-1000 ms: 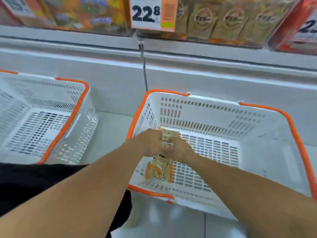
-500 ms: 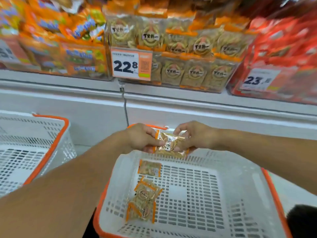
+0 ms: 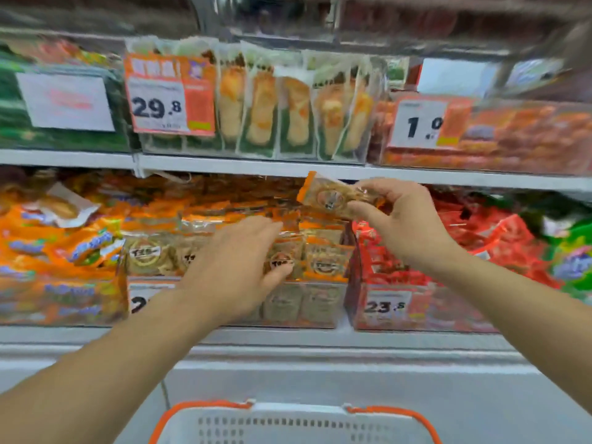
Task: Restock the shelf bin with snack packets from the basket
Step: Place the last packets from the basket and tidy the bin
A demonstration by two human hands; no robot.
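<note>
Two hands are up in front of the shelves. The right hand (image 3: 402, 219) pinches one snack packet (image 3: 333, 197) by its end, between thumb and fingers. The packet is see-through with orange edges and a round label. It sticks out to the left of the right hand, tilted, just under the edge of the upper shelf (image 3: 288, 169) and above the shelf bin (image 3: 307, 302).

The left hand (image 3: 237, 267) is lower and to the left of the right hand. Its fingers are straight and spread, and it holds nothing. Its fingertips touch the packets standing in the shelf bin (image 3: 323, 261), which look the same as the one being held. This hand covers part of the bin and part of a price tag (image 3: 144, 299) on the bin's front.

To the left of the left hand lie orange bags (image 3: 64, 251). To the right of the right hand is a bin of red packets (image 3: 400, 283) with a tag that reads 23.8 (image 3: 386, 306). Above both hands, on the upper shelf, stand tall clear packs (image 3: 288, 107) beside a tag that reads 29.8 (image 3: 160, 104).

Below the arms, at the very bottom, is the rim of the white basket (image 3: 294, 421) with its orange handle (image 3: 205, 406). The picture is a bit blurry at the sides.
</note>
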